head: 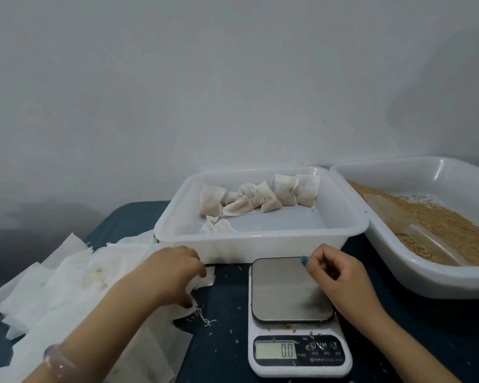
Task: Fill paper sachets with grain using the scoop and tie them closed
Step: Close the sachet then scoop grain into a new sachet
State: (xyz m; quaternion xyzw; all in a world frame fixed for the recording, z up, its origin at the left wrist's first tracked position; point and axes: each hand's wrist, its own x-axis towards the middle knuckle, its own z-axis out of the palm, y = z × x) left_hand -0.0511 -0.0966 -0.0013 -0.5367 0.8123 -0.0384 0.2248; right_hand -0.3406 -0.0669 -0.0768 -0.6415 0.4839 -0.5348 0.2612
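A person's left hand (174, 272), lower centre, pinches an empty sachet (209, 276) from the paper pile (75, 277). The right hand (335, 275) curls empty over the scale (282, 294). At right, the scoop (432, 244) lies in the grain (448, 219); filled sachets (260, 197) sit in the centre tray (260, 236).

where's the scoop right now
In the head view the clear scoop lies in the grain tray at far right, partly sunk in grain, right of the filled-sachet tray.

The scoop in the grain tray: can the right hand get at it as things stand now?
Probably yes. The scoop lies uncovered on the grain in the grain tray, beside the right hand above the scale; only the tray's low rim lies between.
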